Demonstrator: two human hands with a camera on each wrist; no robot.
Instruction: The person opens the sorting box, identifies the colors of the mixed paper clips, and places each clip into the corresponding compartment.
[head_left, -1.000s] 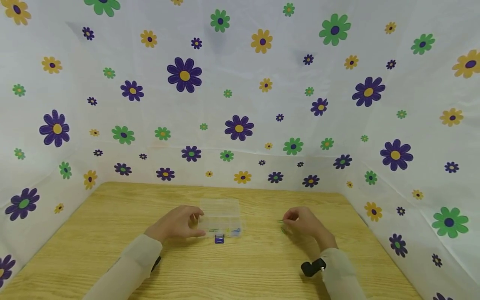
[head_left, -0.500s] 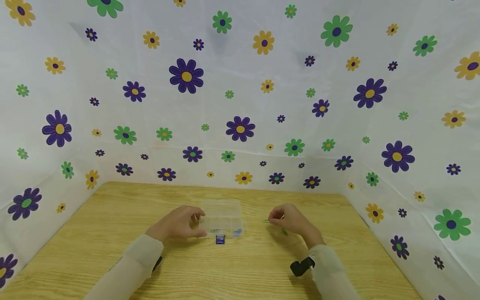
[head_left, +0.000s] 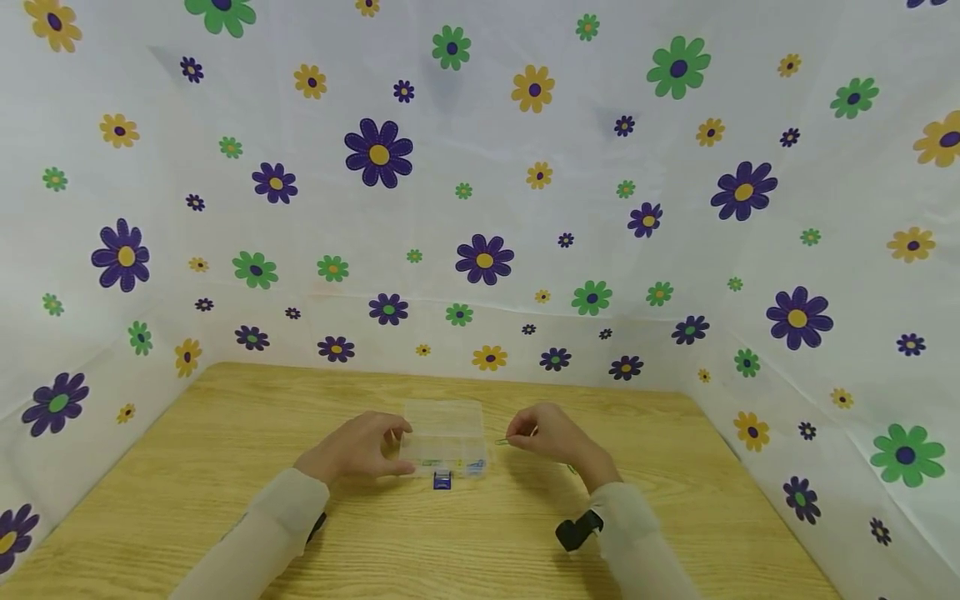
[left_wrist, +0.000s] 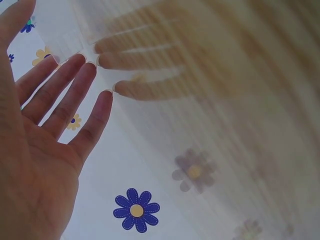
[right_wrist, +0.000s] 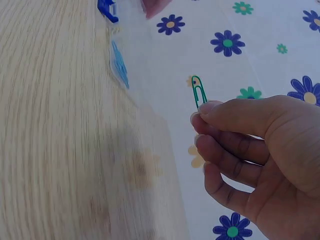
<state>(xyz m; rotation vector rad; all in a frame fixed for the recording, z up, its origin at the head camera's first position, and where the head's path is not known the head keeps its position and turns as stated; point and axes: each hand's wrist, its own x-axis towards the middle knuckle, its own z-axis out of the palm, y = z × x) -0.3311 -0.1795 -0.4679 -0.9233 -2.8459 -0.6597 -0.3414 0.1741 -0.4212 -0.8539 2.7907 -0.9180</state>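
Note:
A clear plastic box (head_left: 444,419) with a blue latch (head_left: 442,481) at its front stands on the table. Green, yellow and blue pieces show along its front compartments; the blue pieces (right_wrist: 120,64) also appear through its wall in the right wrist view. My left hand (head_left: 358,447) rests at the box's left side, thumb by the front corner, its fingers fairly straight in the left wrist view. My right hand (head_left: 551,433) pinches a green paper clip (right_wrist: 199,91) between thumb and index finger, just right of the box. Its looped end points away from the fingertips.
Another green paper clip (head_left: 572,469) lies on the wooden table (head_left: 420,550), partly hidden by the right wrist. A white cloth with flowers (head_left: 480,208) encloses the table at the back and both sides.
My right hand has moved left with the green paper clip, from beside the other clip to close by the box. My left hand stays at the box.

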